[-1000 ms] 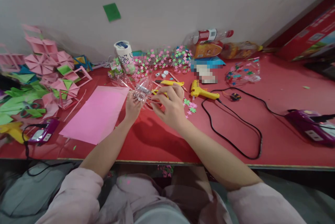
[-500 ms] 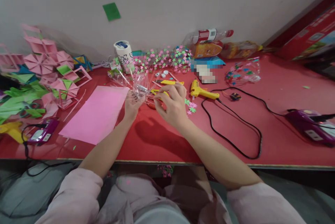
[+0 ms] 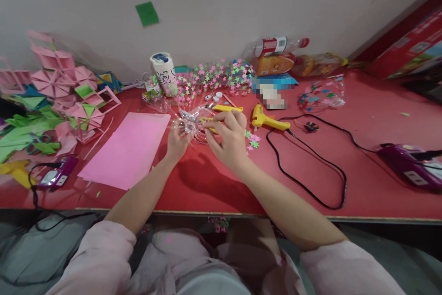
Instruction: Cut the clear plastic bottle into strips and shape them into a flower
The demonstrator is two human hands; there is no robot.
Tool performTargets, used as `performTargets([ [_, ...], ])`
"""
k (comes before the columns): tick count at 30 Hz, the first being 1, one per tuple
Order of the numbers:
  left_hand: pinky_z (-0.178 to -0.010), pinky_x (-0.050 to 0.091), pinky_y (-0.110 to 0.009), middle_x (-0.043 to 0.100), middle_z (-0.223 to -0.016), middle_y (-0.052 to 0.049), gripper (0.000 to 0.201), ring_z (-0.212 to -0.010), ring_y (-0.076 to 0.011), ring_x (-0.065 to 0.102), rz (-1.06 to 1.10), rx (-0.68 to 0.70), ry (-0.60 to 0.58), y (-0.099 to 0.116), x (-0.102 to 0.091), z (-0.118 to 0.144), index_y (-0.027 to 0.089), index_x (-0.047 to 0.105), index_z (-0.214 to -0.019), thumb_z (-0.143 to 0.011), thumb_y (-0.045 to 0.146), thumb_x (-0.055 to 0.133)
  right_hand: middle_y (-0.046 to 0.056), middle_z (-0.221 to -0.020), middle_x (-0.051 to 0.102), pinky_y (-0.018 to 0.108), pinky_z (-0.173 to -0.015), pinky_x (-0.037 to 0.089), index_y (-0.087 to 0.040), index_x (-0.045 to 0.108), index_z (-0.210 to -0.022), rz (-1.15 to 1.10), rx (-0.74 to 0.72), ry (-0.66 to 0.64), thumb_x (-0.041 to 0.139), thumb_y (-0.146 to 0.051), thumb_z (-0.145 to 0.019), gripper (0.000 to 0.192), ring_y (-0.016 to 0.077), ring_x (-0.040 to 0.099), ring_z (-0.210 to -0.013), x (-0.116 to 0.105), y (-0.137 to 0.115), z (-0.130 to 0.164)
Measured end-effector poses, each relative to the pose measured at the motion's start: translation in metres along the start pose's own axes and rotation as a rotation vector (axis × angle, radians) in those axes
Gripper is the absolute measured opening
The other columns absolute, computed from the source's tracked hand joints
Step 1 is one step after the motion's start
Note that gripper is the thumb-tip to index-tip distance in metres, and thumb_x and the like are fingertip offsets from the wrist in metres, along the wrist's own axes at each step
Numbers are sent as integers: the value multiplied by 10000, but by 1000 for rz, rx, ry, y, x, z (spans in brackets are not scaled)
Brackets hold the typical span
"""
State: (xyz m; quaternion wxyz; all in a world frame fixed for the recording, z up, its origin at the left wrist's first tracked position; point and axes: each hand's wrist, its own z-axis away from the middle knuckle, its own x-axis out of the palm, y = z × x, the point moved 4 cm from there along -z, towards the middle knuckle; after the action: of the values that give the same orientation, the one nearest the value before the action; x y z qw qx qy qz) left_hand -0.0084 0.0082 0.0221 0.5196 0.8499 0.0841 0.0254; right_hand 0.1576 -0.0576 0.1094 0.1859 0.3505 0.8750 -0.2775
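Clear plastic piece (image 3: pixel 188 123), crinkly and see-through, sits at the centre of the head view, pinched between both hands just above the red table (image 3: pixel 362 180). Left hand (image 3: pixel 177 141) closes on its near side from below, seemingly to steady it; right hand (image 3: pixel 229 141) grips its right edge with fingertips together, a yellow tool (image 3: pixel 226 108) lying just beyond the knuckles. Pink paper sheet (image 3: pixel 129 150) lies flat to the left of the hands. Yellow glue gun (image 3: pixel 265 121) rests to the right, its black cord (image 3: pixel 311 180) looping away. Star confetti (image 3: pixel 214 78) heaps behind, toward the upper centre
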Motion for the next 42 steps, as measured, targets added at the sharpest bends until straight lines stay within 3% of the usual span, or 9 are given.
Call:
performTargets([
  [8, -743, 563, -313, 665, -875, -28, 375, -782, -165, 679, 14, 10, -57, -4, 1, -2, 219, 500, -952, -691, 325, 748, 53, -930, 593, 431, -943, 368, -254, 726, -931, 6, 66, -21, 552, -253, -912, 175, 243, 526, -982, 4, 11, 1],
  [20, -738, 574, -306, 668, -891, -40, 383, -792, -162, 680, -41, 18, -48, -7, 2, -1, 218, 495, -968, -719, 387, 732, 62, -982, 590, 443, -950, 373, -241, 708, -993, 83, 91, -58, 592, -282, -885, 164, 250, 526, -1002, 9, 13, 2],
  [25, -756, 575, -311, 676, -928, -48, 378, -815, -166, 685, -24, -15, -52, -10, 2, 0, 215, 511, -977, -710, 360, 736, 57, -961, 596, 442, -933, 380, -231, 703, -908, 56, 70, -27, 603, -301, -889, 124, 246, 536, -991, 9, 12, 2],
  [34, -788, 546, -287, 697, -920, -37, 289, -836, -160, 679, 25, -51, -50, -5, 1, 0, 199, 609, -968, -718, 296, 719, 41, -986, 598, 498, -984, 346, -266, 717, -814, 101, -122, -18, 630, -280, -882, 111, 254, 481, -1035, 7, -2, 5],
  [42, -610, 498, -223, 641, -667, 28, 315, -602, -97, 603, 240, -180, 31, 7, 5, 0, 182, 590, -791, -614, 331, 804, 24, -1082, 625, 528, -1174, 212, -271, 696, -793, 136, -304, 10, 622, -240, -882, 120, 236, 478, -1134, 13, -13, 12],
])
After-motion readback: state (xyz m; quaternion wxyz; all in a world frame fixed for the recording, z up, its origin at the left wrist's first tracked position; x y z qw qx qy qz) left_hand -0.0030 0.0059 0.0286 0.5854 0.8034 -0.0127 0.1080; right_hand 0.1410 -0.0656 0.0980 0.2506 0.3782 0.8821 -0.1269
